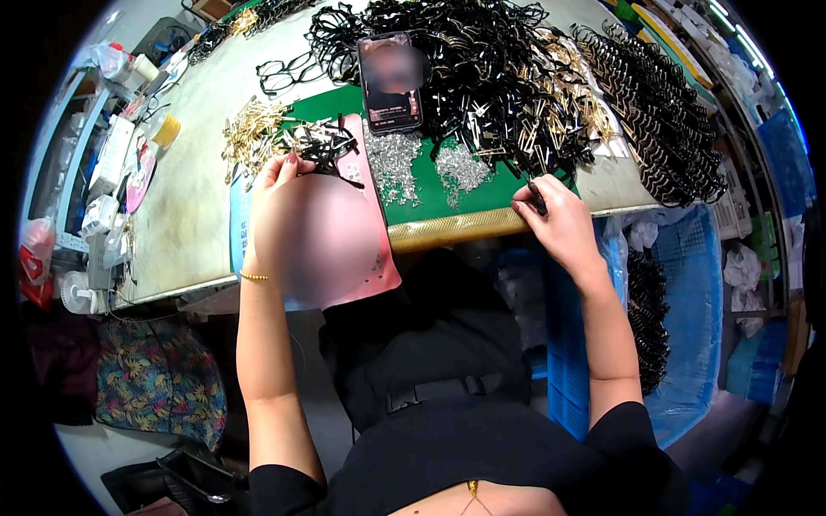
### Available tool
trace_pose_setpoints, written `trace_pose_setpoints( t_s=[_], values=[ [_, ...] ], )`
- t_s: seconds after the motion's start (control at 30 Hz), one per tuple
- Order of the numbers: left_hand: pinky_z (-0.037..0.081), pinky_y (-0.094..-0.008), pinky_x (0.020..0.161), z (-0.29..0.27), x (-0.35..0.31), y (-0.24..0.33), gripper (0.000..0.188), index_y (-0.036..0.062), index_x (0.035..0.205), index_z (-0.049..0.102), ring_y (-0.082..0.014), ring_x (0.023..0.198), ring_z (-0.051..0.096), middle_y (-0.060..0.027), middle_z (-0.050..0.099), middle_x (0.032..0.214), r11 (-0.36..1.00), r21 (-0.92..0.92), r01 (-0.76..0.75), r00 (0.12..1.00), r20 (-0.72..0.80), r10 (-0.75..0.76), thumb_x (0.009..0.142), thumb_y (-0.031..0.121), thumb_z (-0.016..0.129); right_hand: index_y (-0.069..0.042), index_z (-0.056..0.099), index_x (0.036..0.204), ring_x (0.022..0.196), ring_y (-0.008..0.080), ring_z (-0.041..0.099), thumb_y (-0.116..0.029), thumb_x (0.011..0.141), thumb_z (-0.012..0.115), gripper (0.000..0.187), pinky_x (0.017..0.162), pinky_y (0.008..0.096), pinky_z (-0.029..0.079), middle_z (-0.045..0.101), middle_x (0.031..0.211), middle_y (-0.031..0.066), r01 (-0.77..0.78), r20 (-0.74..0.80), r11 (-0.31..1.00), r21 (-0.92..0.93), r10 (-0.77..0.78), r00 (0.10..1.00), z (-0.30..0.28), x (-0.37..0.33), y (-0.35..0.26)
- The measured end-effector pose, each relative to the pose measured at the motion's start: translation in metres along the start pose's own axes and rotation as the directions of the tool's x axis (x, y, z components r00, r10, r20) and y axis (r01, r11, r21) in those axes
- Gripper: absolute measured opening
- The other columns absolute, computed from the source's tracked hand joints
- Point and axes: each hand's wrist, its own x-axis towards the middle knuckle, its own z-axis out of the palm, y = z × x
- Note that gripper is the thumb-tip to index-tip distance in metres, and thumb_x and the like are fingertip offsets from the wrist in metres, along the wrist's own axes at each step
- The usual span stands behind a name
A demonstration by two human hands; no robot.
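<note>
My left hand [277, 175] has its thumb and fingertips pinched together beside a small heap of black and gold eyeglass temples [323, 142]; what the pinch holds, if anything, is too small to make out. At the bench's front edge, my right hand [564, 222] grips a small black piece [537, 199] between thumb and fingers. Gold temples [251, 129] lie beyond my left hand. Two spreads of tiny silver parts [396, 168] rest on the green mat [422, 191] between my hands. A pink sheet [379, 236] lies under my left hand, partly blurred.
A phone [390, 95] leans upright at the mat's back. Behind it rises a large heap of black eyeglass frames [482, 52]. Stacked rows of frames [658, 112] fill the right side. A blue plastic-lined bin [693, 301] stands below right; a yellow tape roll [165, 131] sits left.
</note>
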Motion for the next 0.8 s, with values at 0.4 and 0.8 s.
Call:
trace_pose_setpoints(
  t_s=[0.4,0.8],
  values=[
    [0.054,-0.0302,0.067,0.112,-0.146,0.005,0.011,0.0035,0.106,0.070,-0.0231,0.074,0.072,-0.0115,0.072,0.089,0.892,0.218,-0.397,0.861,0.425,0.279,0.098,0.006,0.064,-0.002,0.067,0.098,0.057,0.0039,0.057,-0.011,0.092,0.077,0.015,0.051,0.0189,0.043,0.066,0.076,0.0004,-0.335,0.322,0.380,0.862,0.098,0.942,-0.015,-0.021,-0.076],
    [0.051,-0.0314,0.060,0.112,-0.104,-0.025,0.010,0.0028,0.102,0.070,-0.0232,0.065,0.067,-0.0086,0.071,0.082,0.864,0.165,-0.475,0.818,0.444,0.365,0.093,0.006,0.069,-0.001,0.066,0.096,0.058,0.0057,0.058,-0.007,0.092,0.076,0.012,0.052,0.0200,0.045,0.067,0.081,0.0029,-0.481,0.439,0.288,0.828,0.198,0.876,0.000,0.002,-0.072]
  ],
)
